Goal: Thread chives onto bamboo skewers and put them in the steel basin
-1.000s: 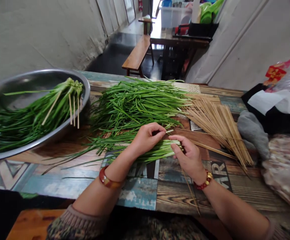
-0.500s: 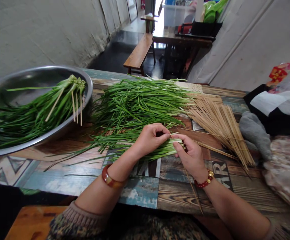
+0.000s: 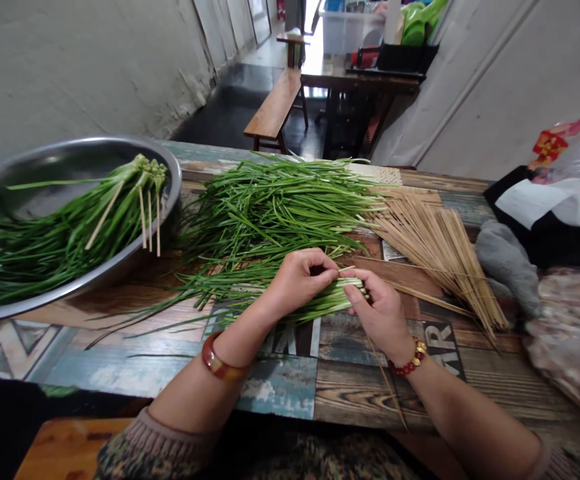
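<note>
A small row of garlic chives (image 3: pixel 327 304) lies between my hands, pale stem ends to the right. My left hand (image 3: pixel 303 280) is closed, thumb and forefinger pinched at the upper edge of the stems. From the other side my right hand (image 3: pixel 377 310) grips the white ends between thumb and fingers. A thin bamboo skewer (image 3: pixel 386 380) slants down from beneath my right hand past the table's front edge; its upper end is hidden. Just beyond lies a large heap of loose garlic chives (image 3: pixel 275 207).
Many bamboo skewers (image 3: pixel 440 253) are fanned out at the right, beside a grey cloth (image 3: pixel 505 260) and a plastic bag of pale pieces (image 3: pixel 570 333). On the left stands a steel basin (image 3: pixel 85 290) with skewered chive bunches (image 3: pixel 125 200). A bench (image 3: pixel 277 103) stands behind the table.
The view has shifted slightly. Both hands keep nearly the same hold on the chives, with only tiny finger movement.
</note>
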### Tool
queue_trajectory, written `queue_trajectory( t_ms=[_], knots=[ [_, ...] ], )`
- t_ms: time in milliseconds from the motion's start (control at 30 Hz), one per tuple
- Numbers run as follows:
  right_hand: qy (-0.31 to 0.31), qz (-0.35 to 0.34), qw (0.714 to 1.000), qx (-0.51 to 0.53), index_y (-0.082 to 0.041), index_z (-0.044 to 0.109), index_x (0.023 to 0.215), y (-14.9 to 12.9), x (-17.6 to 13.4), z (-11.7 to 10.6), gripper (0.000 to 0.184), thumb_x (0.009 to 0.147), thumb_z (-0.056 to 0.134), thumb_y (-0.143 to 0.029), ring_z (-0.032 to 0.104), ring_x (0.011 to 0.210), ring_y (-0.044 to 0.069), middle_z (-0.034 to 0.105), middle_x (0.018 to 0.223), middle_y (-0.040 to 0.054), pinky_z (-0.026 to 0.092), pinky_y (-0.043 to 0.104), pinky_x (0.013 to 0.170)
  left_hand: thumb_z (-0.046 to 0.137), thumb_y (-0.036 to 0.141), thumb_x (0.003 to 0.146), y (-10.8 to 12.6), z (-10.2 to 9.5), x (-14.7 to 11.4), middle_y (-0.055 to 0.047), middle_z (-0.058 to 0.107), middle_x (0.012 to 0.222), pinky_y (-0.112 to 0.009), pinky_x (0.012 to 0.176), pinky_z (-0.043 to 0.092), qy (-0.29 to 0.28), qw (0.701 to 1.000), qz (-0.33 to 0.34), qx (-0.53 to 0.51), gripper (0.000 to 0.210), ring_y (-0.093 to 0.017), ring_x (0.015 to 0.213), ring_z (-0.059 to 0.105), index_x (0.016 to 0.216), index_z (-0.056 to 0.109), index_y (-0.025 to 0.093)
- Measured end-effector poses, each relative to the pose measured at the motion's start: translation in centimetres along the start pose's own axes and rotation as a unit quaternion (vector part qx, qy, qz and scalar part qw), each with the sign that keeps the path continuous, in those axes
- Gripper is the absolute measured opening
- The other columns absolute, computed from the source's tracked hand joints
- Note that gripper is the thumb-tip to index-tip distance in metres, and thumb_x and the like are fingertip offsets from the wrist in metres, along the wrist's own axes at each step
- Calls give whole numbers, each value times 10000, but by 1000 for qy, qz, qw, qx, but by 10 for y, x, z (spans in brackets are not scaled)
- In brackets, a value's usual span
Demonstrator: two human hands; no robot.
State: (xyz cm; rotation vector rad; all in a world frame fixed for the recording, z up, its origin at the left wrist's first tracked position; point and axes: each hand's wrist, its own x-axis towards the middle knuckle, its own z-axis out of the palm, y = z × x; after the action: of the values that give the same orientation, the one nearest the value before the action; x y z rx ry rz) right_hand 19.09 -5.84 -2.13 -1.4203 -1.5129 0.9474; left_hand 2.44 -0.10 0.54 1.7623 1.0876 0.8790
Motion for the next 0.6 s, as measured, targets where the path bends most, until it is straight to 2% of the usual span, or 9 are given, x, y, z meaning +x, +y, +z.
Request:
queue_trajectory(
  t_ms=[367,600],
  knots=[
    [16,-16,999,-33,-189,663,1027,-4,2,0,237,867,537,-310,612,557,128,686,803,38,468,234,484,614,127,774,0,0,0,-28,647,693,-213,603,418,0,1000,17,5,105,-107,648,572,724,706,116],
    [18,-13,999,-38,-183,666,1023,-4,2,0,245,871,530,-318,604,537,126,681,787,36,470,241,485,595,145,809,-3,1,0,-26,636,693,-217,617,423,0,997,69,43,135,-107,654,571,737,709,133]
  ],
)
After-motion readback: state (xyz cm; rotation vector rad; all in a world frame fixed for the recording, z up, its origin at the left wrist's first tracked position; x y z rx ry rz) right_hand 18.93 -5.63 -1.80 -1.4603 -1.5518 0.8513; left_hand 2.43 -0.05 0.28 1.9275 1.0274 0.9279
